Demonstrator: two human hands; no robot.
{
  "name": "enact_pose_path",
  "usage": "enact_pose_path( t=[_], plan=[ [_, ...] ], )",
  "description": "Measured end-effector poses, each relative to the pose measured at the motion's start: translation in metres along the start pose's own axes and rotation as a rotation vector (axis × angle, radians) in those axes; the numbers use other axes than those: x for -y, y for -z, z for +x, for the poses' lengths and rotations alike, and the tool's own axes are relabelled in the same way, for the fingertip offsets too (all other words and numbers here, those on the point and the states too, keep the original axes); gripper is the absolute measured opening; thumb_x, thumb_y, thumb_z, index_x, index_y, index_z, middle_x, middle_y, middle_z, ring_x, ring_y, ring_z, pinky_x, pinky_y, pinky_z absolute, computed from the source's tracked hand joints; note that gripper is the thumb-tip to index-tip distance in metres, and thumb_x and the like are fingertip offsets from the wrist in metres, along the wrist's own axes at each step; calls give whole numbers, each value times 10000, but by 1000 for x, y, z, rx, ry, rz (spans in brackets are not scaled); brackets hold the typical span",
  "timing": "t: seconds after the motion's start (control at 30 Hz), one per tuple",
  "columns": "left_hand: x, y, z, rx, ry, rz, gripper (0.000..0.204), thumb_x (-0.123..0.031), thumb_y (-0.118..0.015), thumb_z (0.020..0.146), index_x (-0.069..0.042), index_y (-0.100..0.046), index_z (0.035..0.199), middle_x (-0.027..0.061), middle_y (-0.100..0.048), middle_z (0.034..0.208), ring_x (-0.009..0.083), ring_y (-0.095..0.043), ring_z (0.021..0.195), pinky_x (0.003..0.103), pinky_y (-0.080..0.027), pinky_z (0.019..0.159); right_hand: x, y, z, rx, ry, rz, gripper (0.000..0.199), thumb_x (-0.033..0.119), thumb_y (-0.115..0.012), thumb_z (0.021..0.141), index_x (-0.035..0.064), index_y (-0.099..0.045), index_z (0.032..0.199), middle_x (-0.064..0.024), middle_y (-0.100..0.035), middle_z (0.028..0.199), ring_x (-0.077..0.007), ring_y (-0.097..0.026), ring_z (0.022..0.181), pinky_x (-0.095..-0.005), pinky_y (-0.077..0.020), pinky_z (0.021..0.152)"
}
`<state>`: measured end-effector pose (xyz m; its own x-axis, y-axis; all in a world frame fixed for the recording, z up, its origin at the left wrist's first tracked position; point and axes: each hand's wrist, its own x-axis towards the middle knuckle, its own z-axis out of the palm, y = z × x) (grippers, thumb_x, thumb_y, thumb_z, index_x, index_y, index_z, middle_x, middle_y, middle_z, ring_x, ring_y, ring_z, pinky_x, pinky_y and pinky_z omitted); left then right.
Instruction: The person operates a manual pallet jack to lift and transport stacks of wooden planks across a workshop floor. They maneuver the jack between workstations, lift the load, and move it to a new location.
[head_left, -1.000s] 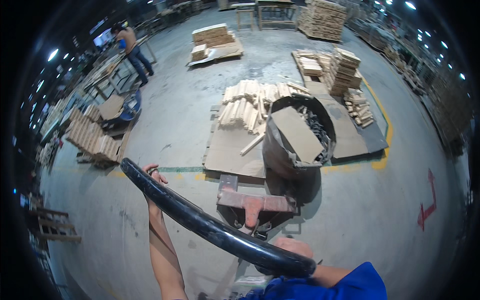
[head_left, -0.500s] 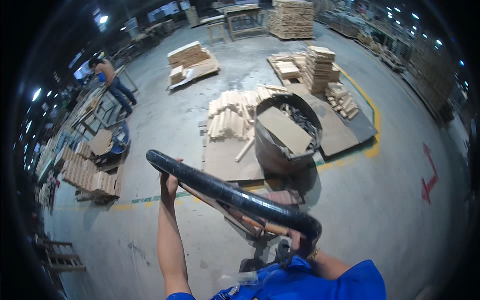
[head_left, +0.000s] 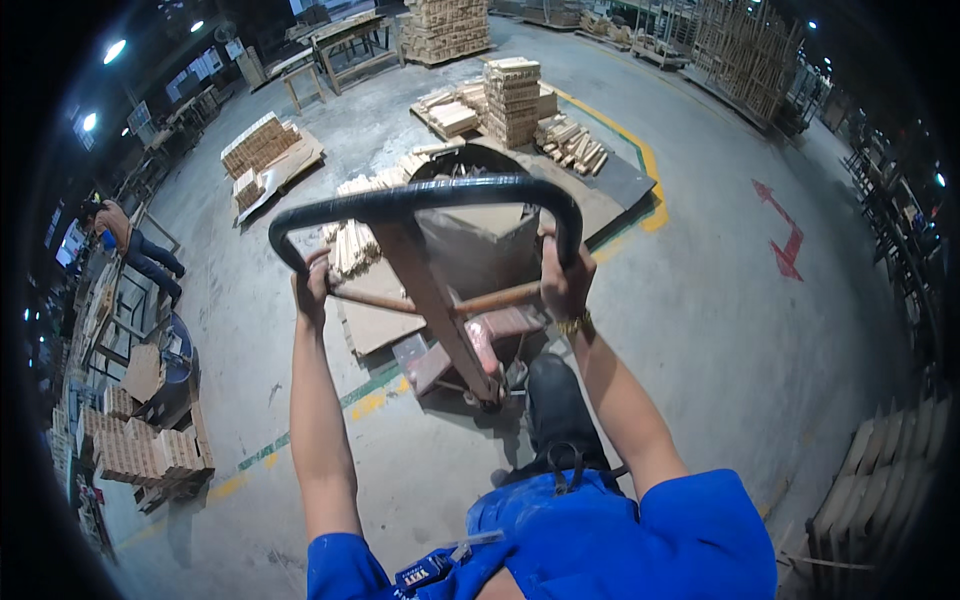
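A black loop handle (head_left: 400,203) rises in front of me, on a reddish-brown shaft (head_left: 425,290) with a crossbar lower down. It belongs to what looks like a pallet jack, whose worn red base (head_left: 505,325) sits low on the floor ahead of my legs. My left hand (head_left: 312,284) is closed around the handle's left side. On the right side, my right hand (head_left: 566,283) grips it too, a gold-coloured band at the wrist. Behind the handle stands a large drum (head_left: 490,250), partly hidden by it.
Light wood strips (head_left: 355,245) lie on a board beside the drum. Farther off are a tall wood stack (head_left: 512,100) and a smaller stacked pallet (head_left: 262,150). At left are wood blocks (head_left: 140,445) and a person (head_left: 130,240) at a bench. A yellow floor line (head_left: 655,190) curves at right.
The handle has swung from a slant to nearly level, facing me, and its shaft now shows. My right hand has moved up and forward with it. The view has turned to the right.
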<state>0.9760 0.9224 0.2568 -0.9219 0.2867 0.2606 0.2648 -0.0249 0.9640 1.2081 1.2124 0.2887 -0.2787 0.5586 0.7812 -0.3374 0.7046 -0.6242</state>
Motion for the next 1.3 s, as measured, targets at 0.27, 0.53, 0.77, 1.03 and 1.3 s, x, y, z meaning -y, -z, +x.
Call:
enact_pose_path(
  t=[0.27, 0.53, 0.77, 1.03, 1.3],
  plan=[
    [13, -13, 1, -51, 78, -121, 289, -93, -425, 836, -4, -544, 1084, -4, -501, 561, 99, -536, 507, 226, -469, 520, -28, -11, -7, 9, -96, -138, 141, 16, -507, 804, 31, -623, 883, 0, -529, 638, -70, -468, 561, -240, -386, 509],
    [6, -13, -41, -7, -32, -271, 279, -124, -413, 863, 10, -550, 1066, 6, -528, 634, 106, -541, 580, 253, -462, 561, -35, 20, -22, 27, -221, 264, 287, 72, -420, 832, -64, -487, 1075, 34, -419, 672, -38, -399, 508, -171, -321, 449],
    [-10, -26, -180, -195, -128, -65, 171, -145, -447, 839, -15, -536, 907, 18, -519, 615, 109, -533, 549, 278, -451, 515, 28, 42, -82, 306, -68, 13, 272, 140, -471, 823, -31, -520, 1029, 18, -469, 664, -58, -433, 509, -188, -342, 457],
    [-59, -59, -400, -360, 13, -213, 119, -121, -485, 770, -23, -549, 790, 28, -511, 565, 111, -538, 525, 255, -442, 472, 171, 151, -179, 1239, -123, 267, 268, 218, -529, 813, 7, -557, 976, -1, -527, 655, -81, -471, 511, -207, -367, 465],
    [-122, -33, -673, -321, -404, 653, 303, -125, -661, 540, -94, -535, 814, 54, -521, 808, 230, -516, 822, 362, -382, 730, 235, 376, -209, 2016, -362, 132, 278, 296, -588, 803, 45, -594, 923, -19, -585, 647, -105, -510, 512, -226, -392, 474]
  ],
)
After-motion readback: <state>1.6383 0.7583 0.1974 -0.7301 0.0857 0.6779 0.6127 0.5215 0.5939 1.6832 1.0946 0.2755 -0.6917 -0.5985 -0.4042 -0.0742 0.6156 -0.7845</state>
